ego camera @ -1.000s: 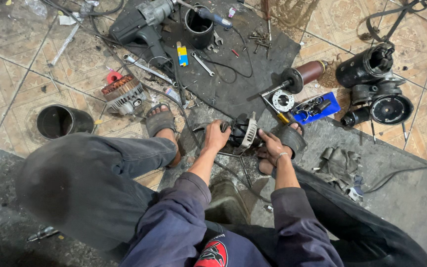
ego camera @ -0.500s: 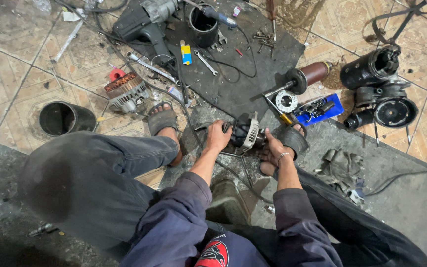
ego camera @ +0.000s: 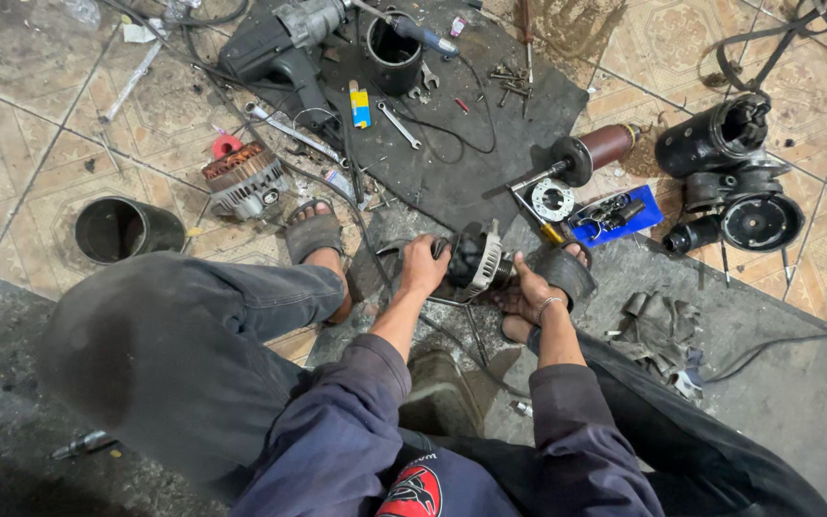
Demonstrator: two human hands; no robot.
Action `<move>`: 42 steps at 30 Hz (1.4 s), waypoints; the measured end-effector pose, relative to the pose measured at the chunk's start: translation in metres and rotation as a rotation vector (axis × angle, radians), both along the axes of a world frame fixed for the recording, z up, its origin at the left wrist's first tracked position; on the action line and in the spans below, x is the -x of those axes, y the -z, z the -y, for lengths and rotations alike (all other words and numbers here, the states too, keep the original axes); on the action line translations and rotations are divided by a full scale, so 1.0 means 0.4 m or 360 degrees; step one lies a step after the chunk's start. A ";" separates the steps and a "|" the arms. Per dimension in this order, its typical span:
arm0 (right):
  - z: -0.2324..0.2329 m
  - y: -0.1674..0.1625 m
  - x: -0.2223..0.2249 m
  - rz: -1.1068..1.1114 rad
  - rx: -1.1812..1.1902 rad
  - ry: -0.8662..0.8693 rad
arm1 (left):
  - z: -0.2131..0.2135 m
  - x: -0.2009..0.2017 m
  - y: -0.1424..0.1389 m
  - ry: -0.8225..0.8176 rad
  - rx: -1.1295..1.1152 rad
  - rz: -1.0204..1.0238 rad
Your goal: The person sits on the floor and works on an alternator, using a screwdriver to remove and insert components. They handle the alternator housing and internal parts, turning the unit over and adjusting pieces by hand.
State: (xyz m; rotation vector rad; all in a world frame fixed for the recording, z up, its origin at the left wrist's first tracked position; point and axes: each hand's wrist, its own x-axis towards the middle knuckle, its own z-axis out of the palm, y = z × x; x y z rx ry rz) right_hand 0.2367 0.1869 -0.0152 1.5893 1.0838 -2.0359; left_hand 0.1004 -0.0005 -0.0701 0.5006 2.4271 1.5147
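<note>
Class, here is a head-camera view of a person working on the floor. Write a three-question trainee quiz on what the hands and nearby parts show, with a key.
1. True or false: both hands grip the black and silver finned motor housing.
2. Which lies nearest the left foot: A the round dark metal cup, B the copper-wound stator ring, C the blue plastic tray?
3. Fill in: the grey power drill lies on a dark ____.

Key: 1 true, left hand and right hand; 2 B; 3 mat.

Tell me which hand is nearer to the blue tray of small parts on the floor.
Right. The right hand grips the motor part's right end, just below and left of the blue tray. The left hand holds the part's far side, farther from the tray.
</note>
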 end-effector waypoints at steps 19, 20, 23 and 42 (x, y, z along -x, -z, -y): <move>0.008 0.001 -0.008 -0.0213 -0.0033 0.0185 | -0.007 -0.011 0.002 -0.0066 0.0036 -0.0051; 0.000 0.003 -0.016 -0.0297 0.0004 0.0256 | -0.007 -0.012 0.002 -0.0069 0.0020 -0.0057; -0.022 0.027 -0.030 -0.0467 0.0121 0.0265 | -0.008 -0.014 0.000 -0.0075 -0.0015 -0.0026; 0.008 0.019 -0.004 -0.0578 0.0087 0.0114 | 0.000 -0.003 -0.028 -0.0089 -0.0035 -0.0053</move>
